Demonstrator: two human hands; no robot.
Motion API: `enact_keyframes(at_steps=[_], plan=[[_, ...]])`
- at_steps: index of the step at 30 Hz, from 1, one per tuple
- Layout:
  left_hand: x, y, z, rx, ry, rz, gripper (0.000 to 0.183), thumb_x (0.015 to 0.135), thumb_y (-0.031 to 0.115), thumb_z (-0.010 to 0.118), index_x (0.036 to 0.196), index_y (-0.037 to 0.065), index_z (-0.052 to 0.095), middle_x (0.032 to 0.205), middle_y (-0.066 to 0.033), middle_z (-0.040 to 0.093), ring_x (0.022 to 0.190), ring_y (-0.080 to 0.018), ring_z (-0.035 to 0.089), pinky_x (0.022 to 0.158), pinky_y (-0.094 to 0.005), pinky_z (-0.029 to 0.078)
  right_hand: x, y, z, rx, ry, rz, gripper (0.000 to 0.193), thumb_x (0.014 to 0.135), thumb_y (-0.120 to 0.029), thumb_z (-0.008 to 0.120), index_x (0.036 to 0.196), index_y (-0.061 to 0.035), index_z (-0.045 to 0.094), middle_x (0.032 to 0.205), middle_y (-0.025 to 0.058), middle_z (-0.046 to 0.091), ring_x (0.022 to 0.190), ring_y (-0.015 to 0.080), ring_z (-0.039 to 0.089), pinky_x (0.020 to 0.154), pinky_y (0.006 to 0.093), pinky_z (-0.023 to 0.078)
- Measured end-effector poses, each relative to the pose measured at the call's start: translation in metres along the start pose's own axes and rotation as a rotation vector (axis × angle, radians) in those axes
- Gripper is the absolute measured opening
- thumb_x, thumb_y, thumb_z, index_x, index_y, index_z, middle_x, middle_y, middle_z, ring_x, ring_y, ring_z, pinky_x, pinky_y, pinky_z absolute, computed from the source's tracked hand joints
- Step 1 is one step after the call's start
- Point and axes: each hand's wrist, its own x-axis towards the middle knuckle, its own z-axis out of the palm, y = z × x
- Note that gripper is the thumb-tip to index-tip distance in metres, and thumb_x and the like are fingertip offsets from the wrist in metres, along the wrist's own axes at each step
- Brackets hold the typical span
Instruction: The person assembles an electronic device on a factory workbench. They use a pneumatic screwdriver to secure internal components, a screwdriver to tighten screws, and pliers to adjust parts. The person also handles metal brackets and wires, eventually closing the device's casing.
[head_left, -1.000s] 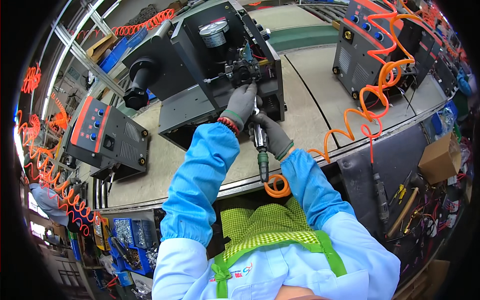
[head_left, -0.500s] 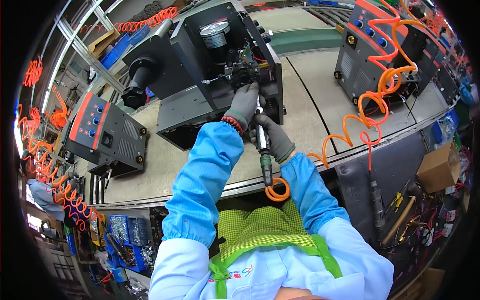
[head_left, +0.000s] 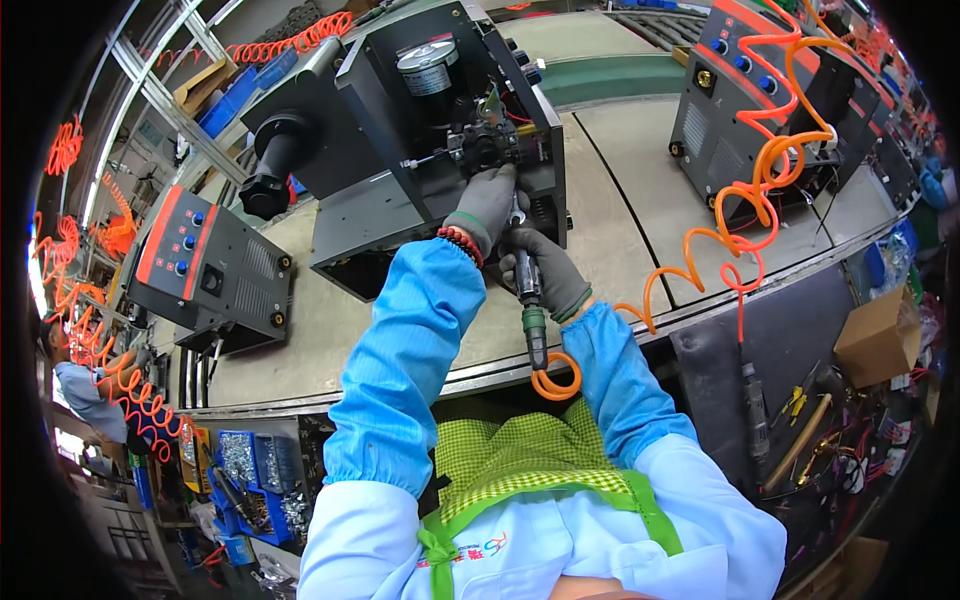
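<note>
The left hand point(head_left: 487, 205) (gloved, fingers curled) presses against the open black machine point(head_left: 420, 150) at the bench's far side; the right hand point(head_left: 548, 272) grips an upright pneumatic screwdriver point(head_left: 527, 290) just beside it.

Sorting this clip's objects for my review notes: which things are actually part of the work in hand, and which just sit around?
In use:
- left hand on the open black machine
- right hand gripping the air screwdriver
- its orange coiled hose

Lying about:
- grey unit with orange panel
- second machine at far right
- cardboard box
- blue parts bins
</note>
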Motion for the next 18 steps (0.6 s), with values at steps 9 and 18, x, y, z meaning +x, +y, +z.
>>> enact_keyframes(at_steps=[9, 18], plan=[[-0.002, 0.005, 0.001, 0.006, -0.040, 0.015, 0.029, 0.098, 0.032, 0.043, 0.091, 0.008, 0.058, 0.065, -0.0019, 0.055, 0.051, -0.0128, 0.049, 0.047, -0.0288, 0.040, -0.001, -0.001, -0.003, 0.007, 0.005, -0.023, 0.016, 0.090, -0.018, 0.057, 0.099, -0.0050, 0.055, 0.079, 0.0050, 0.058, 0.064, 0.0128, 0.058, 0.054, 0.0268, 0.051], [-0.002, 0.002, 0.002, -0.004, -0.061, 0.039, 0.028, 0.098, 0.030, 0.043, 0.097, 0.006, 0.057, 0.067, -0.0031, 0.057, 0.052, -0.0143, 0.051, 0.049, -0.0298, 0.042, 0.001, 0.000, -0.007, -0.017, -0.014, -0.053, 0.018, 0.090, -0.023, 0.057, 0.095, -0.0064, 0.055, 0.072, 0.0046, 0.059, 0.060, 0.0132, 0.059, 0.051, 0.0261, 0.051]])
